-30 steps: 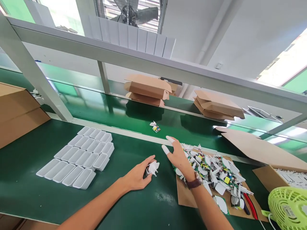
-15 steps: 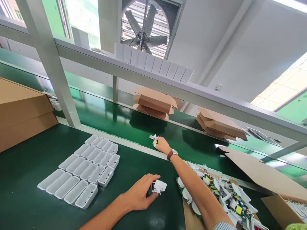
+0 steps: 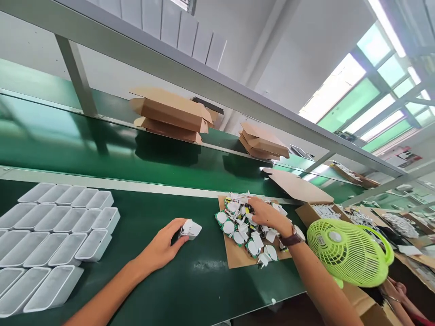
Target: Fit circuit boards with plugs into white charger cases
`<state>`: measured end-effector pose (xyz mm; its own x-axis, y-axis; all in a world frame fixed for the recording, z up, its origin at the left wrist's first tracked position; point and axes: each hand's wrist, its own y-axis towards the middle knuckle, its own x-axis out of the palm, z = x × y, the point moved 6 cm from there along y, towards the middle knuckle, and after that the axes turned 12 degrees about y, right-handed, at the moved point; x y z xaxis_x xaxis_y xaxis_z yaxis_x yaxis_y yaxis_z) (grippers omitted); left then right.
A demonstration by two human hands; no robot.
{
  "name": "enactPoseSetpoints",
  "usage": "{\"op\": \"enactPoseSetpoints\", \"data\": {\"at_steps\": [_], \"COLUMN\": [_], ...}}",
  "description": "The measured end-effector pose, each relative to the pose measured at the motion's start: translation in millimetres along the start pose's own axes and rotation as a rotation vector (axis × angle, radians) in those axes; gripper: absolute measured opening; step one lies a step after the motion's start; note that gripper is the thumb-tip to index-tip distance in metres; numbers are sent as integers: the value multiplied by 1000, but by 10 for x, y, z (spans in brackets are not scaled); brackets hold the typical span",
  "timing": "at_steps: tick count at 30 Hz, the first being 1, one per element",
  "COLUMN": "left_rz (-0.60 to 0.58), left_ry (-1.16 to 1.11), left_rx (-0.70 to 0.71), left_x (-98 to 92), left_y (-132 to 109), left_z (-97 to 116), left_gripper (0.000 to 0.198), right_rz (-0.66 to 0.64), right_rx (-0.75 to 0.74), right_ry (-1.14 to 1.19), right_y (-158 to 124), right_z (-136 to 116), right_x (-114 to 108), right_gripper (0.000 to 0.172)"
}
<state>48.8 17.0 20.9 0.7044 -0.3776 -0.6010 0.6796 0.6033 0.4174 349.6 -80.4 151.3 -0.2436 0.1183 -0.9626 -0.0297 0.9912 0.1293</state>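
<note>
My left hand (image 3: 170, 242) rests over the green table, its fingers wrapped round a small white housing (image 3: 190, 229) with a white piece on its open end. Farther right, my right hand (image 3: 263, 212) reaches into a pile of circuit boards and white plastic parts (image 3: 243, 228) lying on a cardboard sheet (image 3: 231, 257). Its fingers dip among the parts; what they hold, if anything, is hidden. Rows of open white trays (image 3: 56, 219) stand at the left of the table.
Behind the table runs a green conveyor (image 3: 112, 163) with a metal rail above. Folded cardboard boxes (image 3: 173, 111) sit beyond it. A lime-green fan (image 3: 350, 251) stands at the right, with another person's hands (image 3: 396, 292) below it.
The view has swung right, bringing the fan into sight. My right hand has moved from over the conveyor to the pile, and the small white piece it held no longer shows. My left hand keeps its housing.
</note>
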Motion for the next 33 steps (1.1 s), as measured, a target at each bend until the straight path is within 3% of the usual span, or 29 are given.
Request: {"op": "enactPoseSetpoints", "data": {"at_steps": [3,5,9,12,16,21,26,33], "left_rz": [37,52,63,25,-21,31,61,54], "left_ry": [-77,-121,-96,-49,-93,-103,-103,-70], "left_rx": [-68,-112,-228,-298,-257,-105,-55,-3], "left_x": [9,11,-16,-32,-16,-20,-36,1], "left_y": [0,-10,-59,-99,-117,-107,-115,-92], "left_z": [-21,-14,-6,-17,-18,47,106,121], "left_gripper": [45,50,48,46,50,66,77,85], "right_rz": [20,53,49,63,194,286,362,317], "right_rx": [-127,-225,-365,-396,-394,-383,-365,-344], "right_ry": [102,232,422,502,577,614,598,652], "right_y": [-232,-262,-137,7,77,10,-8,8], "right_z": [-273,-572,-1156,-1366,-1404,-1401,-1318,-1213], "right_x": [148,348,894,1206,1357,1416,1409,1503], "right_gripper": [52,47,35,37,37,39,37,29]}}
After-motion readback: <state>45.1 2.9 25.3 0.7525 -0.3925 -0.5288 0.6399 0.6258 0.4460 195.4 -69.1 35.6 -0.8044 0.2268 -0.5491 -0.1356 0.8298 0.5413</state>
